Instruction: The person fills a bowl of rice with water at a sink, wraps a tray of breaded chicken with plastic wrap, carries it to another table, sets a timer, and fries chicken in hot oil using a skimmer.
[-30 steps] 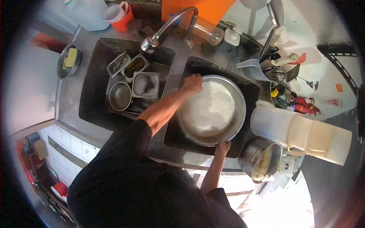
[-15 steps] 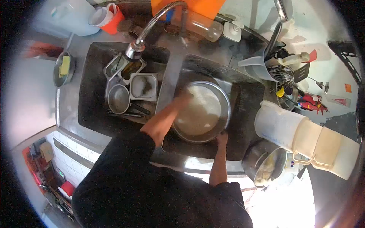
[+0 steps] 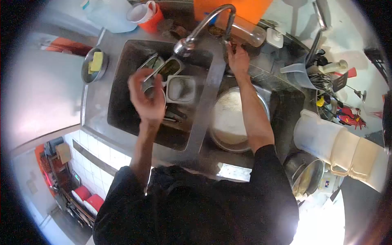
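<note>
Near centre, at 3 o'clock, a metal bowl (image 3: 231,150) with white contents sits in the right basin (image 3: 288,106). The left hand (image 3: 148,100) hovers at 10 o'clock, fingers spread; at 1 o'clock, the right hand (image 3: 239,60) nears the faucet (image 3: 204,25), grip unclear.

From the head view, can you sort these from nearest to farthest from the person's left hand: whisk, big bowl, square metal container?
From the left hand:
1. Square metal container, just right, in the left sink.
2. Big bowl, in the right sink.
3. Whisk, far right, beyond that sink.
</note>
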